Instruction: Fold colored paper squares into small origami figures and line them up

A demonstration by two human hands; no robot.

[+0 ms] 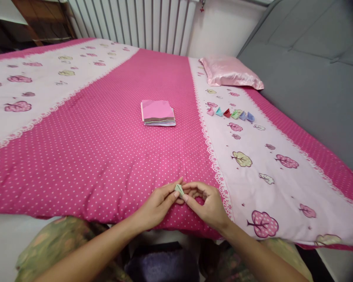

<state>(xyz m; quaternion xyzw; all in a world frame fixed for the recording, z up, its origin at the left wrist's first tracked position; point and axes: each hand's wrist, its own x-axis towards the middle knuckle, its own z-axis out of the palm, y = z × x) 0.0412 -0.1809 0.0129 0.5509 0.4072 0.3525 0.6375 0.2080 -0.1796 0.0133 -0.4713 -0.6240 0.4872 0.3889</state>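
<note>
Between my two hands, just above the near edge of the bed, is a small piece of folded light-green paper (179,190). My left hand (160,201) pinches it from the left, thumb in front and fingers behind. From the right, the thumb and fingers of my right hand (208,203) close on its other side. Part of the paper is covered by my fingertips. Farther off, a stack of coloured paper squares (158,110) lies on the pink dotted bedspread, a pink sheet on top.
A row of several small folded paper pieces (227,113) in different colours sits on the white printed band at right. Behind them lies a pink satin pillow (231,71). A grey headboard (312,70) rises at right, and a white radiator (132,25) stands beyond the bed.
</note>
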